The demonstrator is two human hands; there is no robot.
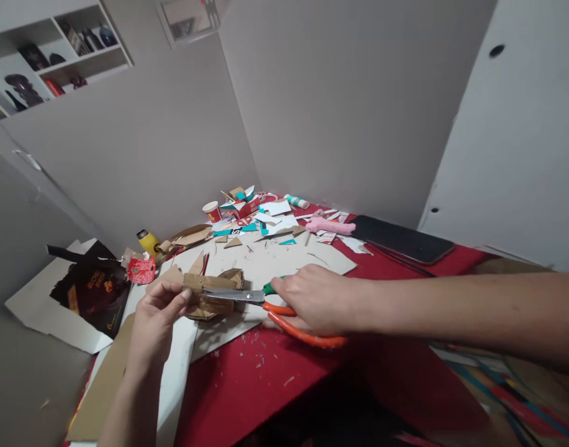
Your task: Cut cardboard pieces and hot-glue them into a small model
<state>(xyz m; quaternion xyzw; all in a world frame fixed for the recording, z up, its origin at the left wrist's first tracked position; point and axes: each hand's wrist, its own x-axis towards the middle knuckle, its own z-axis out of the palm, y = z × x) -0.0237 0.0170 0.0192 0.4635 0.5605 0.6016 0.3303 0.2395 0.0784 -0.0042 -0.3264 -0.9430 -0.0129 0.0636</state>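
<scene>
My left hand [162, 310] pinches the left end of a brown cardboard piece [210, 283] between thumb and fingers. My right hand [319, 298] is wrapped round the handles of a pair of scissors [242, 296] with orange and green grips. The scissors' blades point left and lie across the cardboard, their tips close to my left fingers. Whether the cardboard sits between the blades, I cannot tell. Beneath it, a rounded cardboard form [235, 279] with a dark edge shows in part. A white board [303, 257] lies under these pieces.
Paper and cardboard scraps [275, 217] pile up at the back, beside a red paper cup [212, 212]. A yellow bottle [148, 242] and a torn black box [95, 282] stand left. At the right lie a pink object [331, 224] and a black phone [403, 238] on red cloth [265, 372].
</scene>
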